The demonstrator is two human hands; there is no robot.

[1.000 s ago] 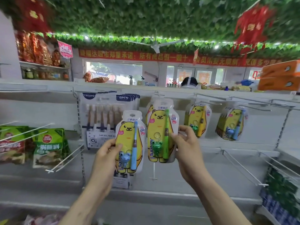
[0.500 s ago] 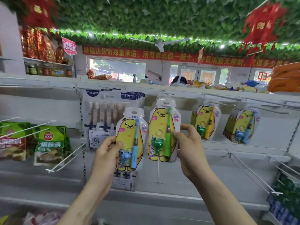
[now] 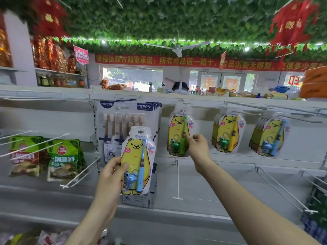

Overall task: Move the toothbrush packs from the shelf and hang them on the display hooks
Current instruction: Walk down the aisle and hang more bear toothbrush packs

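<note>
Green pack (image 3: 177, 127) now hooked, right hand (image 3: 200, 149) pinching

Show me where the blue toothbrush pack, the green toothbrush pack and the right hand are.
blue toothbrush pack (image 3: 134, 160): head view, the yellow bear's belly.
green toothbrush pack (image 3: 175, 130): head view, the bear's chest.
right hand (image 3: 199, 150): head view, back of the hand.

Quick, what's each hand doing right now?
Left hand: holds the blue toothbrush pack.
Right hand: pinches the green toothbrush pack hanging on a hook.
</note>
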